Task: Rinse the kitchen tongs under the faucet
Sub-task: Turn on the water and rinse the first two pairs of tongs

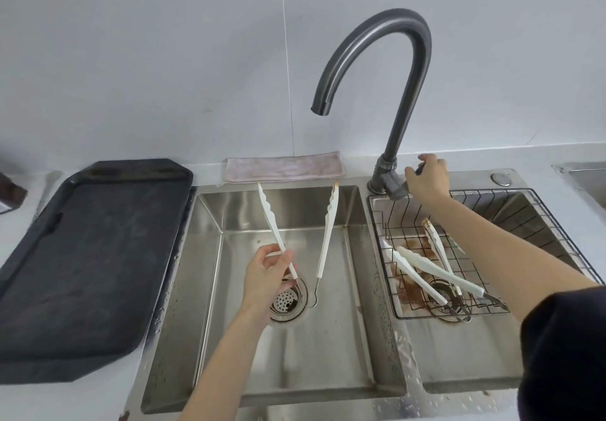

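Observation:
My left hand (266, 273) grips one arm of a pair of white kitchen tongs (328, 230) over the left sink basin (328, 338). The tongs are spread wide, tips pointing away from me, the right tip stained brown. The grey gooseneck faucet (387, 60) arches above, its spout over the left basin, with no water visible. At the faucet's base, my right hand (428, 176) is closed on the faucet handle (419, 168).
A wire rack (541, 224) in the right basin holds more white tongs (436, 271) over brown stains. A dark tray (91, 256) lies on the counter at left. A pinkish cloth (283, 166) lies behind the left basin. A drain strainer (288, 302) sits below my left hand.

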A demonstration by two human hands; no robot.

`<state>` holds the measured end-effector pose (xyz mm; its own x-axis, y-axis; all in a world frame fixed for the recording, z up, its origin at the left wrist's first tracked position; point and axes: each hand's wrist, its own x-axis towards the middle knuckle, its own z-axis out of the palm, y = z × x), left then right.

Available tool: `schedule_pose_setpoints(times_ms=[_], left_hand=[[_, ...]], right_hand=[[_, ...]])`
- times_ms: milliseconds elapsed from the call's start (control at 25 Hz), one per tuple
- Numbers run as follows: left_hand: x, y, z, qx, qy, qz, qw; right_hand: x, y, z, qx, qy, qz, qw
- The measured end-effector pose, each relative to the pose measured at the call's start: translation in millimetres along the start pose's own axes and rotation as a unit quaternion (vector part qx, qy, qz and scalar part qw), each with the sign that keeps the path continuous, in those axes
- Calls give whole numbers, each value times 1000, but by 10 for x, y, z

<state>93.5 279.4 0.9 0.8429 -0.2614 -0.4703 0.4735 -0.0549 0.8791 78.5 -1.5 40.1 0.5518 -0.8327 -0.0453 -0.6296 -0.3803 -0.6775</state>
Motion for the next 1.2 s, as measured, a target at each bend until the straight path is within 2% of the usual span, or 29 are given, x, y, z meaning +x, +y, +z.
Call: schedule_pose_setpoints(times_ms=[280, 680, 880, 1000, 1080, 1120, 1160, 1200], left_hand=[[-7, -8, 62, 6, 2, -5, 1000], [-126, -1, 61, 9, 0, -1, 1000], [-104, -31, 40, 5, 9, -7, 1000], [-65, -50, 11, 6, 20, -5, 1000], [-41, -50, -13, 24, 32, 7, 999], [-30, -52, -31, 35, 35, 14, 999], [-25, -51, -49, 43, 37, 20, 998], [-22, -54, -73, 50, 39, 23, 998]], right_hand=[[6, 148, 14, 7, 24, -55, 998], [-95, 202, 39, 17, 22, -42, 999], [-149, 208, 44, -12, 11, -34, 999], [-330, 153, 96, -60, 63, -64, 994], [-576, 73, 223, -12, 96, -123, 988], [-715, 33, 340, 37, 75, -151, 985], [-843, -18, 482, 93, 16, -152, 984], [-951, -85, 628, 150, -74, -112, 979]])
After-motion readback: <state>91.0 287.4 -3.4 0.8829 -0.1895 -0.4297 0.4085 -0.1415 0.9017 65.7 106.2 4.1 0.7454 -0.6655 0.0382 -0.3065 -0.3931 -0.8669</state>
